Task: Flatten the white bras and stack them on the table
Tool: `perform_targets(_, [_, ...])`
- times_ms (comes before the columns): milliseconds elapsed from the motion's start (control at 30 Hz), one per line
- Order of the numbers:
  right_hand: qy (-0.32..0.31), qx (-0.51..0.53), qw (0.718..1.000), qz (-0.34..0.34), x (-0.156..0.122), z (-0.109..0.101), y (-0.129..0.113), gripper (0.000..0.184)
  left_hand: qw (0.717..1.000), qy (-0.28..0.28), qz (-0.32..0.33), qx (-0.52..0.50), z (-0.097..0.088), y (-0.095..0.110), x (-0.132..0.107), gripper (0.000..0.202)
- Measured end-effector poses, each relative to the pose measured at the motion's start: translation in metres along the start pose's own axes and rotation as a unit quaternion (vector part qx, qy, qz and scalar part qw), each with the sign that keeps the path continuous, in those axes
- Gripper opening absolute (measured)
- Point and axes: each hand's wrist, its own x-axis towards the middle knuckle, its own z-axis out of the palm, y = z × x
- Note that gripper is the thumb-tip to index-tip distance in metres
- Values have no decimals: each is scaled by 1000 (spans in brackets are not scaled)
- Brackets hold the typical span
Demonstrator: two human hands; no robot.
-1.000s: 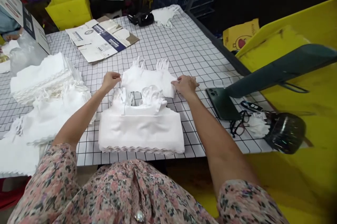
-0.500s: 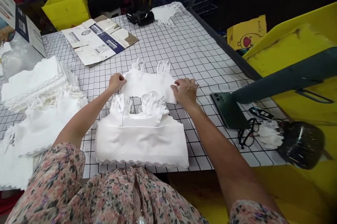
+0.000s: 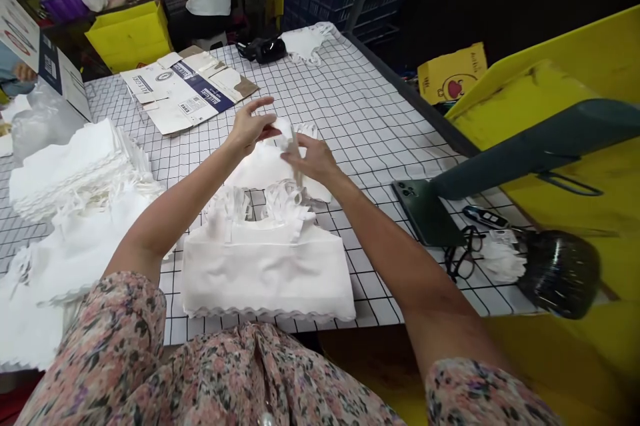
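Bench [image 3: 370, 113], checked cover: is carrying the white goods. Stack of white tops [image 3: 267, 273]: is lying at the near edge. Single white top [image 3: 250, 167]: is lying just beyond the stack. Left hand [image 3: 250, 127], right hand [image 3: 319, 159]: are pinching a blurred white strap [image 3: 286, 135] over that top.

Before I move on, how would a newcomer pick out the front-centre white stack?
Find the checked table. At its near edge, directly before the floral blouse, lies the white garment stack. Unlike the overlapping piles at left, it lies neatly aligned.

Head-worn view, forward and downward
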Motion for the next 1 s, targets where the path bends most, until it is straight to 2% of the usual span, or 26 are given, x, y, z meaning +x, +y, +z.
perform_targets(67, [35, -45, 997, 44, -3, -12, 2, 19, 999, 8, 33, -5, -1, 18, -10, 31])
perform_targets(167, [83, -34, 993, 75, -13, -35, 8, 14, 997, 29, 73, -5, -13, 41, -29, 19])
perform_targets(267, [104, 51, 992, 38, -20, -58, 7, 5, 996, 47, 76, -3, -30, 56, -43, 15])
perform_targets(367, [103, 108, 989, 10, -16, -80, -5, 9, 993, 97, 65, 9, -46, 66, -48, 14])
perform_targets(467, [111, 103, 988, 16, -12, -105, -25, 12, 985, 154, 75, 25, -61, 78, -55, 17])
perform_targets(533, [121, 91, 989, 6, -20, -124, -43, 18, 980, 176, 88, 40, -74, 86, -71, 20])
perform_targets(600, [147, 74, 986, -34, -45, -140, -63, 24, 978, 176, 99, 60, -88, 87, -99, 22])
perform_targets(700, [173, 40, 976, -129, -108, -152, -91, 19, 983, 146, 88, 62, -110, 66, -159, 25])
perform_targets(767, [124, 40, 973, -189, -156, -149, -100, 6, 987, 146, 50, 38, -122, 35, -204, 23])
perform_targets(833, [41, 46, 971, -229, -198, -136, -96, 14, 989, 147, -13, 23, -129, -5, -241, 19])
perform_targets(933, [-38, -10, 978, -207, -233, -111, -75, 21, 990, 133, -53, 14, -132, -62, -275, 27])
perform_targets(1000, [-56, -60, 983, -162, -239, -101, -64, 24, 990, 122, -57, 35, -131, -85, -282, 40])
